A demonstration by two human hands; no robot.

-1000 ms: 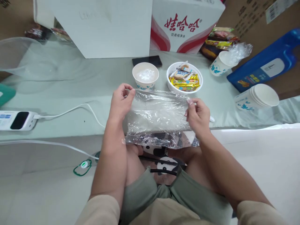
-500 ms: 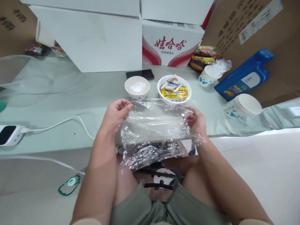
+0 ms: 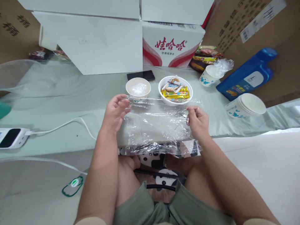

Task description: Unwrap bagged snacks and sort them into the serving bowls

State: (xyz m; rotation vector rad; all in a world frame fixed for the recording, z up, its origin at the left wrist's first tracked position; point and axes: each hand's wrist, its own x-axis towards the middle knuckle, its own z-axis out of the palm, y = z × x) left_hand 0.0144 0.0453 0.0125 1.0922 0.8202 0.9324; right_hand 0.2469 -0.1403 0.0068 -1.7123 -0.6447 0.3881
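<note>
Pinching the clear plastic film (image 3: 161, 124) in my right hand (image 3: 198, 122), I hold it spread across to my left hand (image 3: 114, 114), whose grip I cannot tell, apparently to stop it bunching.

We read 娃哈哈 in large red characters, with a small ® beside it, on the white-and-red carton (image 3: 173, 55); beneath it, in smaller dark print, we make out 饮用纯净水. On the brown box at left (image 3: 21, 37) we see 桶 printed twice. The brown box at right (image 3: 246, 47) carries dark printed rows and a white sticker (image 3: 262, 22) with a barcode, too blurred for us to read. The blue bottle (image 3: 241, 78) bears a white label (image 3: 254, 80) with a thin L-like mark, and yellowish lettering we cannot decipher. Faint handwriting on the white flap (image 3: 93, 40) escapes us, as does small print on the snack wrappers (image 3: 175, 93).
</note>
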